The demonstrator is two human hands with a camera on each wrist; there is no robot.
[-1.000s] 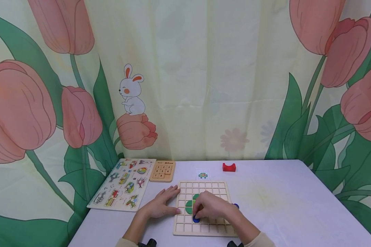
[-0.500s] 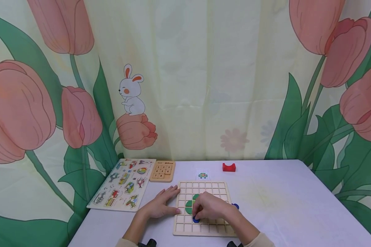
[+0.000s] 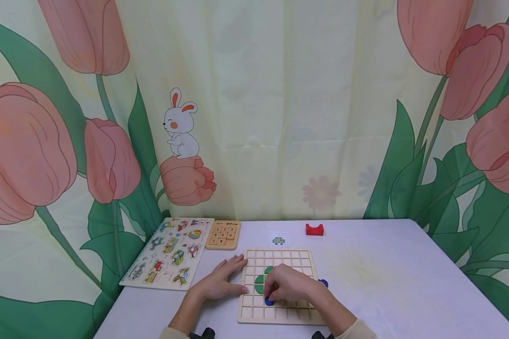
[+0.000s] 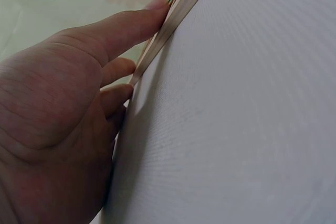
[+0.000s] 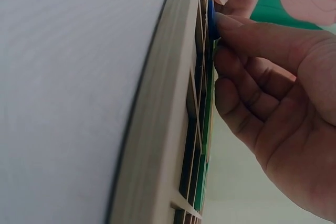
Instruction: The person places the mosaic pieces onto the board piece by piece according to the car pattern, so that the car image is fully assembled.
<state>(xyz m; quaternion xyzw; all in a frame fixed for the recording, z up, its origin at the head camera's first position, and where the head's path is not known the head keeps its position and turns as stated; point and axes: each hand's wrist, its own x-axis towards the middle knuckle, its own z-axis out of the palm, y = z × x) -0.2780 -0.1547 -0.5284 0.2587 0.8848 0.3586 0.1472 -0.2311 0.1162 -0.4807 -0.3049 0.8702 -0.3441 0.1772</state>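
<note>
A wooden grid board lies on the white table near the front edge. Green pieces sit in its middle cells. My right hand is over the board and pinches a small blue piece against the grid; in the right wrist view the blue piece shows between thumb and finger above the board's frame. My left hand lies flat on the table with straight fingers pressed against the board's left edge. Another blue piece lies just right of the board.
A small pattern card lies behind the board. A red arch block stands at the back. A number slide puzzle and a picture peg puzzle lie at the left. A tulip-print curtain hangs behind the table.
</note>
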